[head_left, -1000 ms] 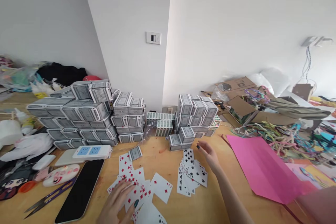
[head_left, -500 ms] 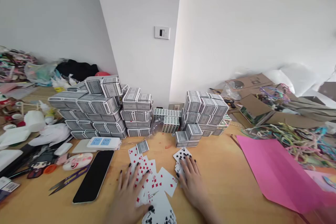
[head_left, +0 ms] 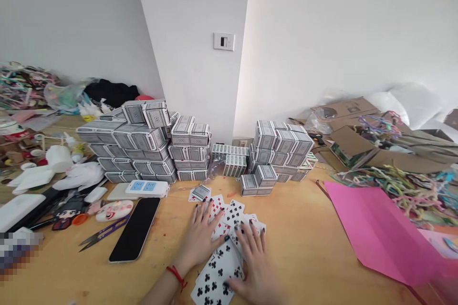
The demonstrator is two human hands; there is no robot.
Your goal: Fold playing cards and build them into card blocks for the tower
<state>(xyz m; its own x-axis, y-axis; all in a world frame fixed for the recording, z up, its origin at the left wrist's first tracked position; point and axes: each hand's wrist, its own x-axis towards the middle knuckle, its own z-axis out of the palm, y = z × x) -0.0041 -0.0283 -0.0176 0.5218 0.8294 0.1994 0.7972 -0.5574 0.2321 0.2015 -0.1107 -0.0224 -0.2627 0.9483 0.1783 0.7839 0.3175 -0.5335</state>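
Observation:
Loose playing cards [head_left: 219, 269] lie face up in a heap at the front middle of the table, clubs nearest me, spades and red diamonds farther back. My left hand [head_left: 202, 231], with a red string bracelet at the wrist, rests spread on the diamond cards at the heap's left. On the right side my right hand [head_left: 255, 259] lies with fingers apart over more cards, its thumb touching the club cards. One face-down card [head_left: 201, 193] sits at the back of the heap. Behind stand stacked grey-patterned card boxes [head_left: 143, 138] on the left and another stack of card boxes [head_left: 282, 145] on the right.
Left of the cards are a black phone [head_left: 135, 231], purple-handled thread snips [head_left: 103, 233] and a white power strip [head_left: 148, 188]. To the right lie a pink sheet [head_left: 379, 233], tangled yarn [head_left: 390, 190] and an opened cardboard box [head_left: 352, 147].
Both hands have drawn closer together, the left one moving right. The cards are gathered into a tighter heap, with the spades now against the diamonds. The view has shifted slightly.

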